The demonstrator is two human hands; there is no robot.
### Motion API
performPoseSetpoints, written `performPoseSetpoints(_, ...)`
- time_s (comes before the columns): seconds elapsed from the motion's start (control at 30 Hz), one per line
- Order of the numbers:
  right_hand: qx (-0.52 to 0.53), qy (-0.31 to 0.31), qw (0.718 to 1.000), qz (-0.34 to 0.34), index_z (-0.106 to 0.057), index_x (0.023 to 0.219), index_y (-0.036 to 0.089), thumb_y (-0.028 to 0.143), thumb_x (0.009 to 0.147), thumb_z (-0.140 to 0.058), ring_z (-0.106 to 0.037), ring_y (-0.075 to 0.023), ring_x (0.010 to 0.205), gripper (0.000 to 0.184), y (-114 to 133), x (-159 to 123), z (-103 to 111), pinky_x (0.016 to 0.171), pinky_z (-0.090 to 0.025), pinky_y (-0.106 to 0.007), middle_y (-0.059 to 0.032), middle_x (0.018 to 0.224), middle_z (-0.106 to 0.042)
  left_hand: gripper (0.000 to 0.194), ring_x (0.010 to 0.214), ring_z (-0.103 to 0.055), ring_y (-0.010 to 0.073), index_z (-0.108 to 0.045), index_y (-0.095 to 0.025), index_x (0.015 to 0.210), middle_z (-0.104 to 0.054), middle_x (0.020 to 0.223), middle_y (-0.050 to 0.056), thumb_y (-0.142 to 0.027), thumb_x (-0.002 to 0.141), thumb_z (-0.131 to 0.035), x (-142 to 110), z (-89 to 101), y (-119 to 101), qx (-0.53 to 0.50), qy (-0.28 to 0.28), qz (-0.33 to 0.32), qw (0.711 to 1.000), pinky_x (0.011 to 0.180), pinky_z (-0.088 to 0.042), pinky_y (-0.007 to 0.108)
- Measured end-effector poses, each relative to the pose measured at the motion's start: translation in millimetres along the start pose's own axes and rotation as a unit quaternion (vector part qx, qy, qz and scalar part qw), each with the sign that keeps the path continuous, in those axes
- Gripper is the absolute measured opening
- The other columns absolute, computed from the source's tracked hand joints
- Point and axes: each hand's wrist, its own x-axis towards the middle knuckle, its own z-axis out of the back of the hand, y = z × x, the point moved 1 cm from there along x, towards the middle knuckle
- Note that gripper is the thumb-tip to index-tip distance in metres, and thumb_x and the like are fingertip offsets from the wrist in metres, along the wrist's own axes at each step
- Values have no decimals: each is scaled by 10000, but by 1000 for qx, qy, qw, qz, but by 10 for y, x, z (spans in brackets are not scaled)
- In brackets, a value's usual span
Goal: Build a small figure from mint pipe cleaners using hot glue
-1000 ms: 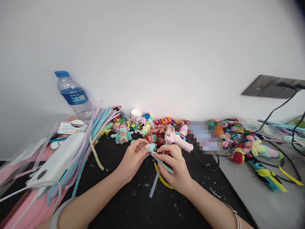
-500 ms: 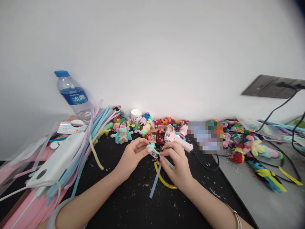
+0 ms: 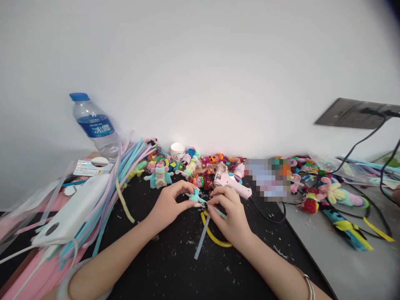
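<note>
My left hand (image 3: 168,204) is closed, thumb and fingers pinching a small turquoise pipe-cleaner figure (image 3: 195,196) with black and white patches on its near side. Opposite it, my right hand (image 3: 231,213) pinches a turquoise pipe cleaner (image 3: 221,213) that runs from the figure under the fingers. Exactly where the two join is hidden by my fingertips. Below the hands, a translucent glue stick (image 3: 201,243) and a curved yellow pipe cleaner (image 3: 215,239) lie on the black mat (image 3: 175,266). Just behind my right hand rests a pink hot glue gun (image 3: 233,184).
Finished pipe-cleaner dolls, among them a turquoise and pink one (image 3: 158,177), line the wall beside a paper cup (image 3: 178,152). At left are loose pastel pipe cleaners (image 3: 108,200), a white power strip (image 3: 71,210) and a water bottle (image 3: 95,125). Black cords (image 3: 383,166) hang at right.
The small figure has turned in my left fingers, so its black and white side now faces lower and more turquoise shows. Both hands stay close together; the view has shifted slightly.
</note>
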Motion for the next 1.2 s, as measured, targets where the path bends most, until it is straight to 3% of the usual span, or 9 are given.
performPoseSetpoints(0.3,-18,-8,999,51,-594,792,190,140,796,-520,-473,-213,888,90,89,-25,0,759,-373,-376,-77,1024,-514,222,812,-544,128,-548,-191,811,-594,853,-9,-185,662,-713,-19,-76,41,-177,-32,82,980,759,-415,242)
performPoseSetpoints(0.63,-64,-9,995,81,-615,835,197,159,810,-524,-460,-214,888,101,100,-56,-42,739,-360,-368,-74,1046,-481,176,732,-499,84,-557,-178,791,-544,749,-35,-169,692,-702,-84,-199,-25,-331,-50,134,933,699,-398,200)
performPoseSetpoints(1.2,-99,38,991,76,-639,797,195,202,872,-463,-455,-161,749,192,129,-33,-81,662,-329,-303,-46,827,-500,129,752,-526,108,-558,-180,819,-574,766,-7,-203,745,-661,-108,-258,14,-402,-25,156,902,745,-412,251)
